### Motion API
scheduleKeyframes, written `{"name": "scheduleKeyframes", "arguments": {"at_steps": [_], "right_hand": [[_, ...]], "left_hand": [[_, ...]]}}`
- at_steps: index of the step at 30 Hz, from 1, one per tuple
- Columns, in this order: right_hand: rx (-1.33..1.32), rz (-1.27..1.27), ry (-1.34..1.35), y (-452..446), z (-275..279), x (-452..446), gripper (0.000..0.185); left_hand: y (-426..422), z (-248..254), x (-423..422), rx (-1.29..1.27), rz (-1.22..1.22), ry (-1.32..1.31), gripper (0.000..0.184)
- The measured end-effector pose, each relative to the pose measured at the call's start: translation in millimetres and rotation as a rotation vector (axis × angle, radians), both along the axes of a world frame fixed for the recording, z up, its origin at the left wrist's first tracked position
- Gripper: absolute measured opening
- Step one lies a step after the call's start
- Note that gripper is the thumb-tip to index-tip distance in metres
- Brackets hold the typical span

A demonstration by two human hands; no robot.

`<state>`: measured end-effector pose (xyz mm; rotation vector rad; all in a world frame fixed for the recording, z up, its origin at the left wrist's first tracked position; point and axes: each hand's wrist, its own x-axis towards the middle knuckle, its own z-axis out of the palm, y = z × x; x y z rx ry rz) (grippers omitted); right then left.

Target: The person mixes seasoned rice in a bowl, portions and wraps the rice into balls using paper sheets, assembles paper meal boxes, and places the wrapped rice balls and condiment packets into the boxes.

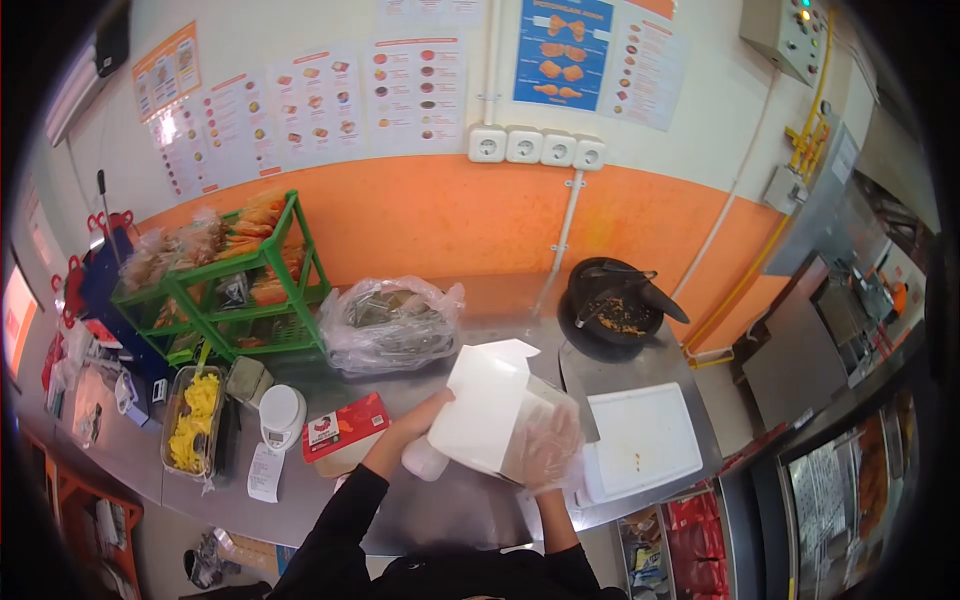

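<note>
An open white cardboard box [482, 398] is held up over the steel counter, its lid flap raised. My left hand [428, 412] is closed on the box's left edge. A clear plastic glove covers my right hand [553, 447], which lies at the box's right side with its fingers partly blurred; whether it grips the box I cannot tell. Just below my left hand is a small whitish rounded item [425, 460]. Left of it lies a red box [347, 430]. A white tray [646, 440] with a few crumbs is right of my right hand.
A black mortar [618, 310] with utensils stands at the back right. Left are a plastic bag [390, 322], a green rack [230, 280] of packets, a container of yellow food [195, 420], a white scale [282, 415] and a receipt [265, 473].
</note>
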<state>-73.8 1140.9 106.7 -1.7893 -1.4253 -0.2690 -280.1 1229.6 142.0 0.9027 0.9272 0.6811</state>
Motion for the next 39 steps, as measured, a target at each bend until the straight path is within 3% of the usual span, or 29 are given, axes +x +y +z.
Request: {"name": "scheduleKeyframes", "arguments": {"at_steps": [1,2,4,5,7,8,9,11,12,15,18,21,23,24,26,29,33,35,36,37,38,39], "right_hand": [[-0.029,0.151,0.147,3,-3,3,0.046],[-0.063,0.287,0.305,6,-6,6,0.047],[-0.268,0.617,0.763,13,-34,14,0.048],[-0.387,0.566,0.802,15,-35,14,0.048],[-0.626,0.462,0.856,15,-15,6,0.048],[-0.493,0.602,1.314,9,1,0,0.039],[-0.421,0.708,1.498,11,-1,0,0.039],[-0.269,0.891,1.879,10,-10,11,0.038],[-0.281,0.87,2.188,10,-9,8,0.042],[-0.297,0.838,1.912,33,-104,41,0.05],[-0.237,0.779,2.067,21,-41,18,0.049],[-0.183,0.694,1.721,45,0,9,0.041],[-0.411,0.298,1.168,76,18,6,0.028],[-0.317,0.364,0.567,107,-12,17,0.025],[-0.356,0.359,-0.057,146,-44,9,0.021],[-0.603,0.253,-0.169,172,-35,-38,0.021],[-0.4,0.148,-0.443,159,-21,-71,0.031],[-0.385,0.244,-0.163,130,27,-103,0.038],[-0.431,0.35,0.191,88,76,-130,0.042],[-0.628,0.562,0.347,57,117,-154,0.041],[-0.822,0.768,0.507,35,138,-177,0.041],[-0.8,0.807,0.544,23,132,-200,0.039]], "left_hand": [[-6,-2,-3,0.075,-0.035,0.04,0.042],[6,-30,-11,0.399,-0.294,0.295,0.038],[-24,-17,-1,0.526,-0.198,0.425,0.038],[-39,-6,8,0.585,-0.146,0.495,0.038],[-58,12,16,0.672,-0.062,0.343,0.038],[-68,24,17,0.787,0.021,0.643,0.033],[-86,53,17,0.863,0.137,0.639,0.034],[-103,61,4,0.93,0.268,0.575,0.033],[-106,57,-8,0.986,0.351,0.691,0.035],[-114,39,-61,1.047,0.532,1.011,0.047],[-120,26,-120,0.911,0.44,1.267,0.065],[-110,-1,-167,0.797,0.219,1.388,0.079],[-99,-16,-183,0.788,0.097,1.411,0.079],[-93,-19,-189,0.812,0.051,1.42,0.075],[-79,-25,-199,0.819,-0.016,1.385,0.067],[-66,-18,-211,0.724,-0.051,1.324,0.057],[-64,8,-209,0.637,0.011,1.424,0.046],[-76,31,-203,0.636,0.1,1.46,0.043],[-84,40,-200,0.666,0.199,1.425,0.043],[-92,49,-198,0.697,0.293,1.39,0.043],[-102,60,-193,0.687,0.326,1.322,0.043],[-112,72,-188,0.677,0.359,1.254,0.043]]}}
